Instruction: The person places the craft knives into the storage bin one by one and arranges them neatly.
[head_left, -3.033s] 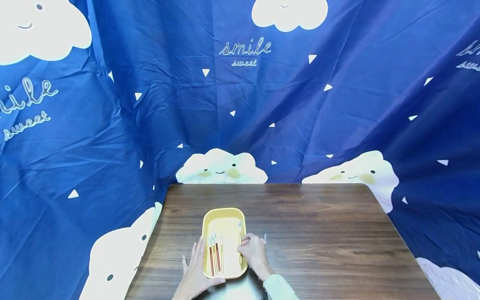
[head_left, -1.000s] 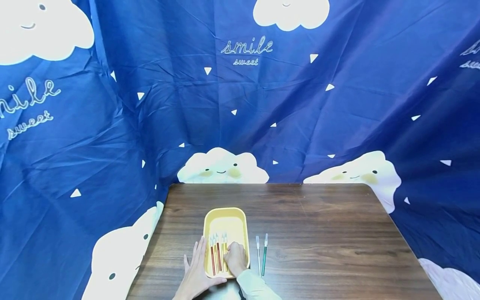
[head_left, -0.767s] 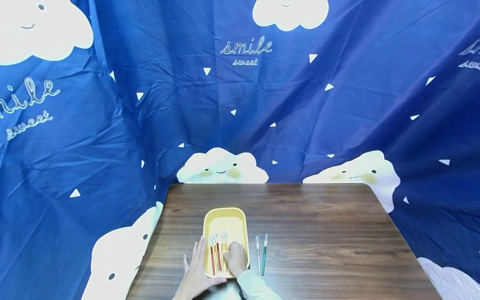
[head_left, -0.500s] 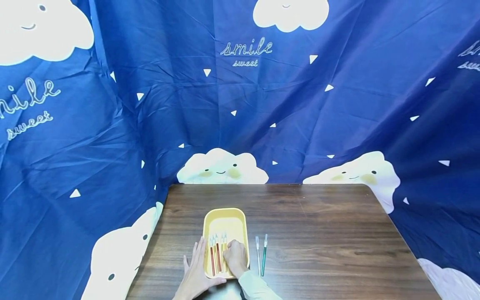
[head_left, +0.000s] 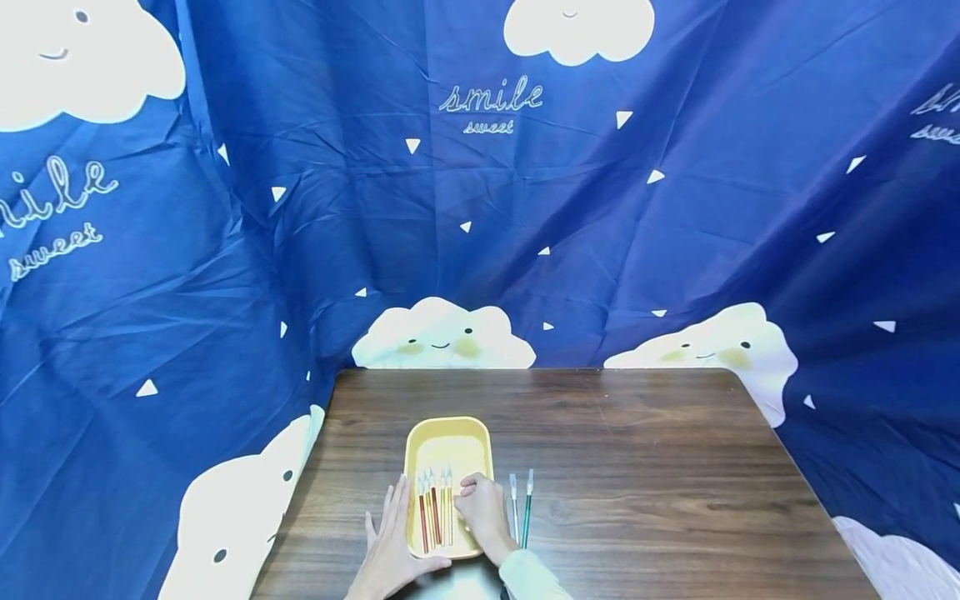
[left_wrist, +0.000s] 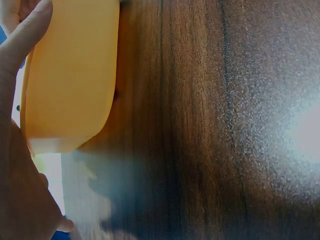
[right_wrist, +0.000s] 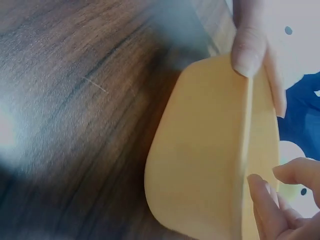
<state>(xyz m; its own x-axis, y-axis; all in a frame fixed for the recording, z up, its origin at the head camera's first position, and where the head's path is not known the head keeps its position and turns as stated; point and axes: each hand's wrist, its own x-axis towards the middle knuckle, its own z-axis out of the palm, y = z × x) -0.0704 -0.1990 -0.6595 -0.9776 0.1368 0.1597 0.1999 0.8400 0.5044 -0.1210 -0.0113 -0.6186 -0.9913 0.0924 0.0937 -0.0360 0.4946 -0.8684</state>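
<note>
A yellow tray (head_left: 448, 427) stands on the table, also seen from its near side in both wrist views. Inside it, red- and yellow-handled paintbrushes (head_left: 437, 512) with clear tips lie side by side toward the left. My left hand (head_left: 387, 546) rests against the tray's left side with straight fingers, its thumb (right_wrist: 248, 55) on the near rim. Over the right part of the tray is my right hand (head_left: 483, 510). Its thumb and forefinger stand apart in the right wrist view, with nothing visible between them.
Right of the tray, a silver-handled paintbrush (head_left: 515, 508) and a green-handled paintbrush (head_left: 528, 510) lie on the brown wooden table (head_left: 637, 483). A blue cloth (head_left: 480, 183) printed with clouds hangs behind and around the table.
A yellow-handled paintbrush that my right hand held at the tray's right side now lies beside the others. My right hand has let go and moved right. My left hand stays put.
</note>
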